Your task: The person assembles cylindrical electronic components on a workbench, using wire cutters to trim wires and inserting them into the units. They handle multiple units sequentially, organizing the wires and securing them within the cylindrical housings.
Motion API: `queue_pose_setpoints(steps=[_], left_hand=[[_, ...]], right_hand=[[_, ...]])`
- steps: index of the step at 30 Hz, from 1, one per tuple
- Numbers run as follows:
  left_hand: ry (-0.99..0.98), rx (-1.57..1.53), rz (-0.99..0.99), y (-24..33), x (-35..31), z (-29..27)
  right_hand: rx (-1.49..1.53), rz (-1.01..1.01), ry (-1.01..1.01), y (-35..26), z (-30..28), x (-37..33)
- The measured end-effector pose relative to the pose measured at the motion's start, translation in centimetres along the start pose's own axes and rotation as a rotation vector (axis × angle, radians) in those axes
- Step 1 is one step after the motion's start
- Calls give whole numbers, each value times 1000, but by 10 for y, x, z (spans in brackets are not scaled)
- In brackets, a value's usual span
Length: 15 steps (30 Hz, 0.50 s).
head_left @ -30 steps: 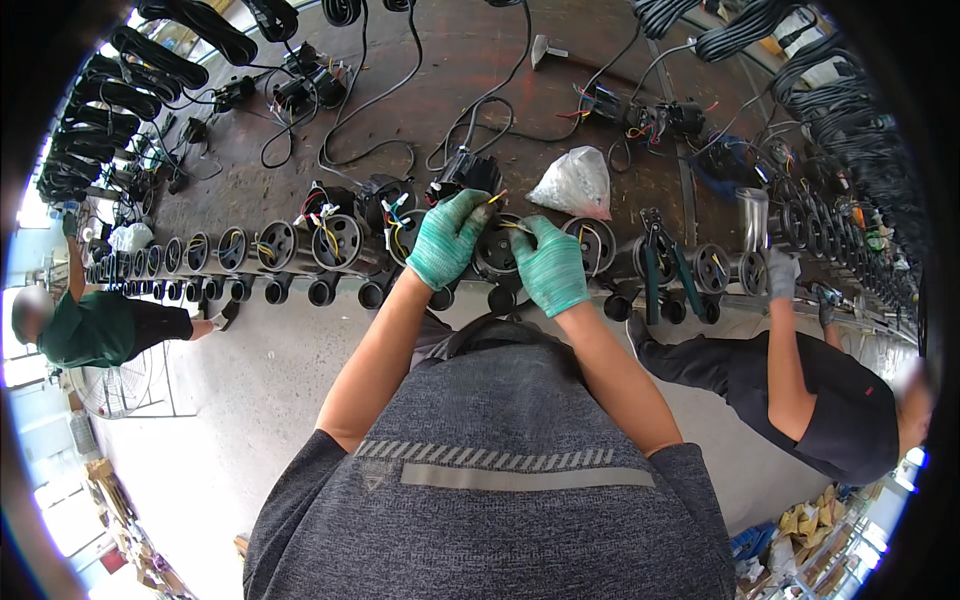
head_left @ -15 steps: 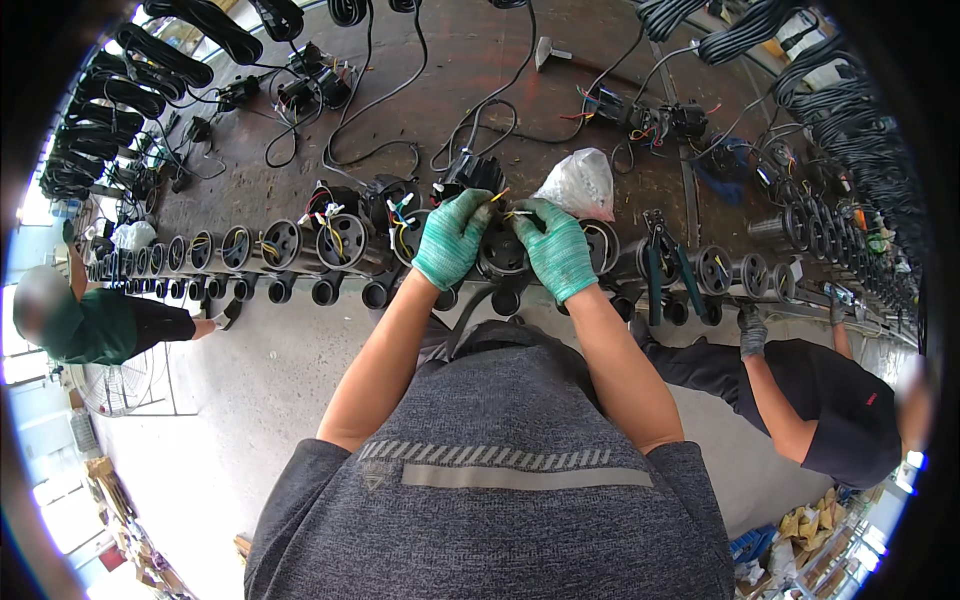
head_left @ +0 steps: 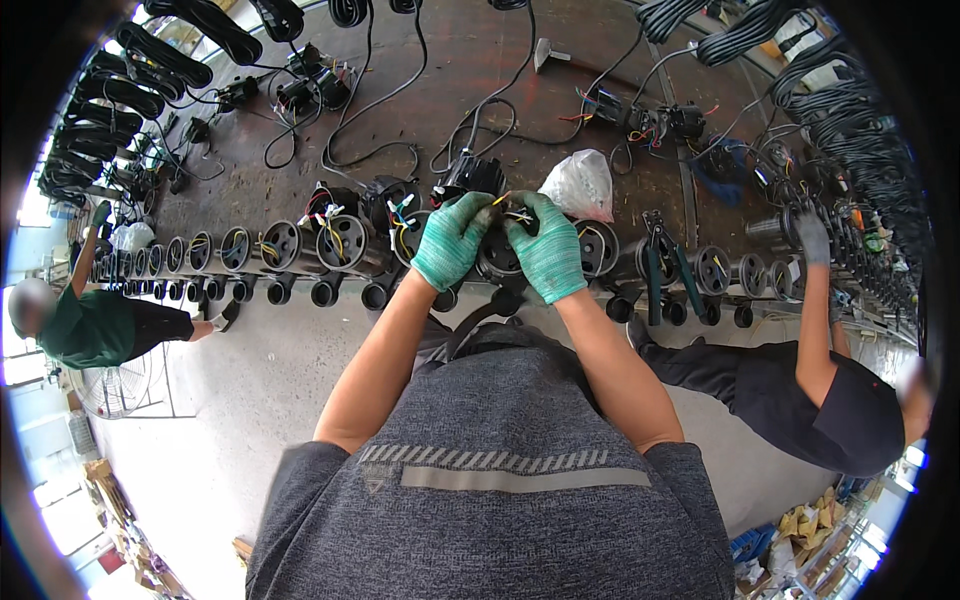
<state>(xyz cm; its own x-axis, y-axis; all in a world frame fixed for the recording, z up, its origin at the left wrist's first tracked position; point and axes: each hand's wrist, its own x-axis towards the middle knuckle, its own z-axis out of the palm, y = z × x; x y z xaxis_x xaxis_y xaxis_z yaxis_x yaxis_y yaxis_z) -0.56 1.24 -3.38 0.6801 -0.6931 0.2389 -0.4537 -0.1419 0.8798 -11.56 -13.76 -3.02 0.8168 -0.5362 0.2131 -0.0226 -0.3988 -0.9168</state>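
My left hand (head_left: 455, 242), in a green knit glove, is closed with thumb and forefinger pinching a thin yellow wire (head_left: 502, 200). My right hand (head_left: 548, 250), gloved alike, is closed on the wire's other side, its fingertips nearly meeting the left's. Pale wire ends (head_left: 522, 216) show by its thumb. Both hands are over a black round housing (head_left: 497, 262), which they partly cover. Just beyond the left fingers lies a black motor part (head_left: 470, 175) with a cable. A clear plastic bag of small white pieces (head_left: 580, 186) stands past my right hand.
Rows of black housings (head_left: 343, 242) line the table's near edge. Green-handled pliers (head_left: 660, 262) rest upright among them at right. A hammer (head_left: 545, 55) and coiled black cables (head_left: 200, 28) lie farther back. One co-worker (head_left: 835, 400) is at right, another (head_left: 95, 325) at far left.
My right hand has shifted slightly left, toward the left fingertips, and the yellow wire now spans between them. The right co-worker's gloved hand has reached up to the housings on the table.
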Motion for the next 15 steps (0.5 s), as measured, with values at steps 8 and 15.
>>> queue_pose_setpoints(steps=[8,15], left_hand=[[23,6,-13,2,3,5],[-49,136,27,5,13,7]], right_hand=[[-185,172,-175,-9,-45,-10],[-544,-31,-369,-5,-65,-1]])
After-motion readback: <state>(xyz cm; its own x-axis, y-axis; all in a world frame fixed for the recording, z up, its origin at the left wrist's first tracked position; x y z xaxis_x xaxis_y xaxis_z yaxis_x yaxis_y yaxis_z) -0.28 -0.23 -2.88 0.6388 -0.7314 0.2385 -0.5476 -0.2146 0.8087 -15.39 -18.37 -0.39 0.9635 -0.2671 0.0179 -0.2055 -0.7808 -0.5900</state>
